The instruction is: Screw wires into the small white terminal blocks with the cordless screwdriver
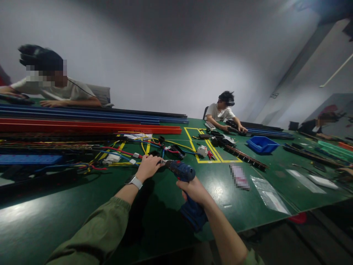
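My right hand (196, 189) is wrapped around the grip of a dark blue cordless drill (180, 170), whose chuck points left. At the front of the chuck, my left hand (149, 166) is closed with its fingertips by the bit. What those fingers hold is too small and partly covered to make out. Just beyond them are red, blue and yellow wires (128, 150) with white connectors (134, 161). A black piece (176, 151) and a white connector block (202, 150) lie a little farther right on the green table (165, 221).
Long red rails (110, 127) and blue rails (82, 115) stretch across the left back. A blue bin (261, 144), a dark busbar strip (245, 156), a phone-like item (239, 176) and plastic bags (268, 195) lie to the right. Several other people sit around the table.
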A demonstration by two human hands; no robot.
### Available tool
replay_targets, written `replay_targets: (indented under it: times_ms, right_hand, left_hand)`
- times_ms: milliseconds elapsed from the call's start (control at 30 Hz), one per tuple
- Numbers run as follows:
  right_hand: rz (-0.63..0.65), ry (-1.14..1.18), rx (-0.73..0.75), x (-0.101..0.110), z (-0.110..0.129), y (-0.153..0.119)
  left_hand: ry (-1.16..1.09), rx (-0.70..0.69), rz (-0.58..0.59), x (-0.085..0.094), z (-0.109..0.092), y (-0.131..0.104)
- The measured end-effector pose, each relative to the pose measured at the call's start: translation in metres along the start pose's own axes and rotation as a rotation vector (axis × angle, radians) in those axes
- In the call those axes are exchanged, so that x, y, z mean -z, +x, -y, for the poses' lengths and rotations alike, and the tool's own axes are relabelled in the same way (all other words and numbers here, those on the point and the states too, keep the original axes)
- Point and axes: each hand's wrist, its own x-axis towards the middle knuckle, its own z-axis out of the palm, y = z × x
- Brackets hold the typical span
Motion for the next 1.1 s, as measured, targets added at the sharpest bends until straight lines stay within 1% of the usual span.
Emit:
replay_targets:
  times_ms: [133,367,633,833,1100]
  right_hand:
    - [-0.01,-0.013,-0.045,0.0001,0.0023,-0.0013]
    - [-0.006,-0.048,-0.017,-0.0006,0.0055,-0.001]
    - [-0.013,-0.008,0.009,-0.0011,-0.0002,0.0007]
    - [-0.027,0.041,-0.013,-0.0018,0.0018,0.0005]
    - [0.002,0.038,-0.021,-0.0006,0.0018,0.0019]
  left_hand:
    - [0.011,-0.01,-0.008,-0.0018,0.0012,-0.0003]
    - [-0.015,0.006,0.003,-0.004,0.0023,0.0004]
    - [0.011,-0.009,0.003,-0.0002,0.0003,-0.0007]
    - [0.0,-0.013,-0.008,0.0045,-0.0022,-0.0021]
    - [-0.001,-0.005,-0.008,0.0051,-0.0025,-0.001]
